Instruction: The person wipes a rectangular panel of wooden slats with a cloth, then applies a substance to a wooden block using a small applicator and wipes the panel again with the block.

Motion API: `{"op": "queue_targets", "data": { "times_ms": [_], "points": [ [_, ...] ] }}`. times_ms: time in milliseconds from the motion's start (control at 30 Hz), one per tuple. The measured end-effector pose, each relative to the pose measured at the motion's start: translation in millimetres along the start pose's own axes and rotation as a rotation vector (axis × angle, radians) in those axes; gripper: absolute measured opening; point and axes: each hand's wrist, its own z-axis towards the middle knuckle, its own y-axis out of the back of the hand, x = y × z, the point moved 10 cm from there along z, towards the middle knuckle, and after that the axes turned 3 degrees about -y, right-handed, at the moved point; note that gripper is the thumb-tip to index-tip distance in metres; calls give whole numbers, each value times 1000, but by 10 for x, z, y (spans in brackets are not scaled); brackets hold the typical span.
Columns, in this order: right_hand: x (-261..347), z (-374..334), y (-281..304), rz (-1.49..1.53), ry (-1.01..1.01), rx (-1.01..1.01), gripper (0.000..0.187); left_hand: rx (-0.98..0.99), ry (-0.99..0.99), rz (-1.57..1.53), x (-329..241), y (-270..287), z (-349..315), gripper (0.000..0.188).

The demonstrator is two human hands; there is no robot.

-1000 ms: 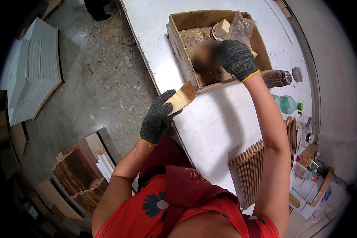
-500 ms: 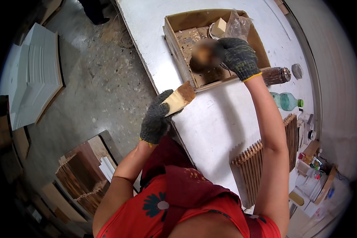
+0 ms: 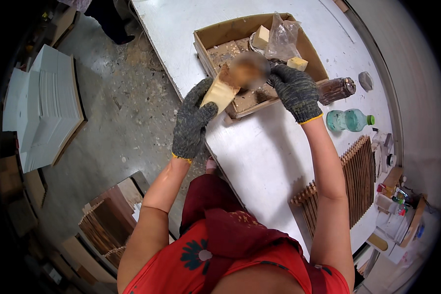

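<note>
The white table (image 3: pixel 171 34) is the largest thing, and it lies aslant in the view. To the left, apart from it, is a stack of white boards (image 3: pixel 54 108). On the table stands an open cardboard box (image 3: pixel 235 30), and nearer to the person are many brown wood strips (image 3: pixel 358 171), partly hidden by the right forearm. The left hand (image 3: pixel 191 120), in a dark glove, is closed around a pale block (image 3: pixel 220 93), whose brown end points to the box. The right hand (image 3: pixel 295 90), in a similar glove, has its fingers bent upon the edge of a round thing (image 3: pixel 250 71). This thing is brownish and blurred, over the front part of the box; I cannot tell if the block touches it. A green-capped bottle (image 3: pixel 350 120) lies beside a dark jar (image 3: pixel 334 91). Smallest is a yellowish cube (image 3: pixel 261 36) inside the box
</note>
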Motion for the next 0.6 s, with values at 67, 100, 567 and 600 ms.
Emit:
{"op": "queue_targets", "data": {
  "times_ms": [67,100,567,600],
  "points": [
    [9,-44,-67,-54,9,13,28,-29,59,51,-1,17,19,58],
    [13,-63,-99,-81,14,19,27,-28,42,42,-4,9,28,57],
    [-186,-333,88,762,-231,-45,22,-68,52,-111,-48,27,144,57],
    [-111,-383,125,874,-236,-4,23,-46,25,-129,-67,19,148,57]
  ]
}}
